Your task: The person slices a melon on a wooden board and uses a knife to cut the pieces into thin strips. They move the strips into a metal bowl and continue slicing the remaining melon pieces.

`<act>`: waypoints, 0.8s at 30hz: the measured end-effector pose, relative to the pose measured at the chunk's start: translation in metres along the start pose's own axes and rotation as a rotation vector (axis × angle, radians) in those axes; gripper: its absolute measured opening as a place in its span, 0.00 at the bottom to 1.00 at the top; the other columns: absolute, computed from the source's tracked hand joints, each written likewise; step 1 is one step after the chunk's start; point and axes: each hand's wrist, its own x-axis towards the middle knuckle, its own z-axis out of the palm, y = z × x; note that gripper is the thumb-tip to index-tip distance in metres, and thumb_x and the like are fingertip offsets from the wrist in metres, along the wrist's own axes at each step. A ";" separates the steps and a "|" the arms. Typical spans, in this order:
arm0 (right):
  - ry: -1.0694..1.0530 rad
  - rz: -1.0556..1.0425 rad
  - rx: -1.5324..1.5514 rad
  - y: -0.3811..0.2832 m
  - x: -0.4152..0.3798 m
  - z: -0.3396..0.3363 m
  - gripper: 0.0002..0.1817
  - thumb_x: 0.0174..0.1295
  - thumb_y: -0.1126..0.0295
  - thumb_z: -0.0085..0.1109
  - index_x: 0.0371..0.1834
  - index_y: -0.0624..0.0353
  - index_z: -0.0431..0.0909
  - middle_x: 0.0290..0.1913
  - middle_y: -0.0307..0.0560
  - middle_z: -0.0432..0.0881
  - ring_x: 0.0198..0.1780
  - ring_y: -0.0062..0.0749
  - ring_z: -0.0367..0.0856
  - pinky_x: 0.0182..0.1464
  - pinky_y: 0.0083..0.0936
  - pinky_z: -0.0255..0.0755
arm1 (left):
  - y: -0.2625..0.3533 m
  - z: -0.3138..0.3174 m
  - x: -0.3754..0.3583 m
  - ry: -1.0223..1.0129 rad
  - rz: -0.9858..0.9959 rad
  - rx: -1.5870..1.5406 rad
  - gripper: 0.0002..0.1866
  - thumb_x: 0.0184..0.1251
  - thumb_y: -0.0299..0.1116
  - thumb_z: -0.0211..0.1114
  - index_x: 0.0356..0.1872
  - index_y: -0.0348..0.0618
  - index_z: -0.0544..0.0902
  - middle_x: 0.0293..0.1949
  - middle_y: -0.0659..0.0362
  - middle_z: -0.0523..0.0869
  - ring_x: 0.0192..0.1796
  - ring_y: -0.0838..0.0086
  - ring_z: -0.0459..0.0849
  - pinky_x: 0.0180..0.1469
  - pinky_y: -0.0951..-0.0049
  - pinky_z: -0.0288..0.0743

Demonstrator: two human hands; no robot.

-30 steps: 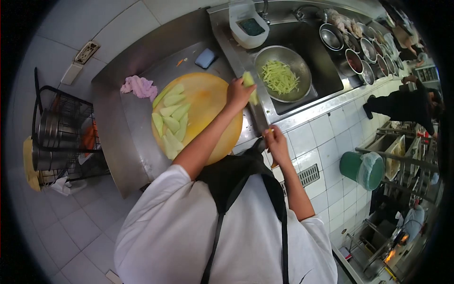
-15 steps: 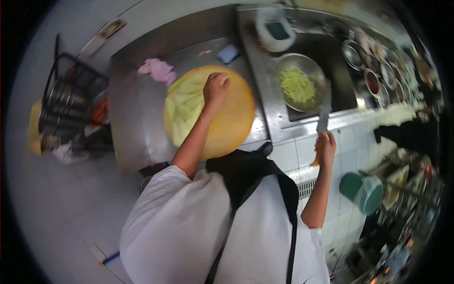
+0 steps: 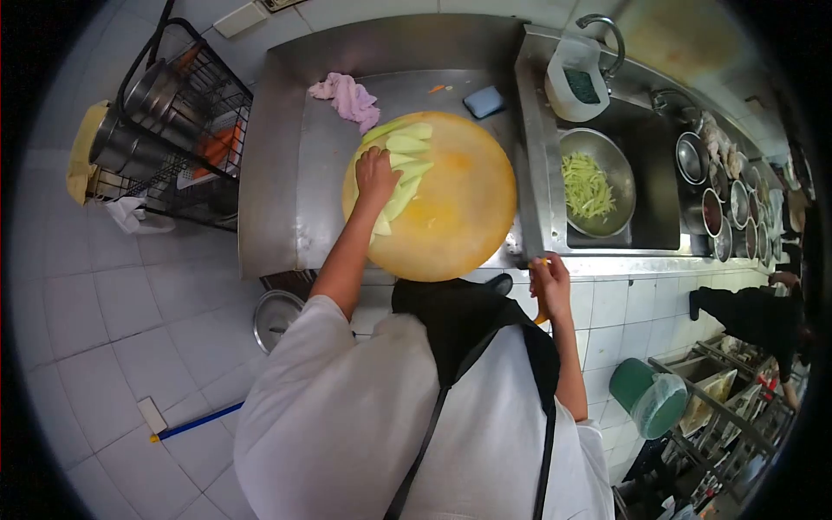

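My left hand (image 3: 377, 178) rests on pale green vegetable slices (image 3: 404, 165), its fingers curled over them. The slices lie overlapping along the left side of a round yellow cutting board (image 3: 459, 199). My right hand (image 3: 551, 282) is closed around the orange handle of a large kitchen knife (image 3: 531, 208). The blade points away from me, between the board and the sink. A metal bowl (image 3: 620, 192) in the sink holds shredded pale green vegetable (image 3: 588, 186).
A pink cloth (image 3: 348, 100) and a blue sponge (image 3: 484, 102) lie behind the board. A white plastic container (image 3: 574, 82) stands by the faucet (image 3: 617, 43). At left is a wire rack (image 3: 165, 130) with metal pots; at right, metal bowls, a green bucket (image 3: 648, 399) and another person (image 3: 750, 314).
My left hand has come down onto the slices from above the board's middle. My right hand has brought the knife from beside the bowl leftward, closer to the board. The view has shifted.
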 end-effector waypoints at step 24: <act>0.333 -0.185 -0.423 0.085 -0.075 0.047 0.19 0.71 0.53 0.64 0.50 0.59 0.81 0.28 0.51 0.84 0.31 0.40 0.85 0.37 0.37 0.76 | 0.005 0.007 0.036 -0.397 0.562 -0.116 0.16 0.51 0.23 0.75 0.43 0.38 0.85 0.41 0.47 0.86 0.50 0.50 0.85 0.53 0.52 0.79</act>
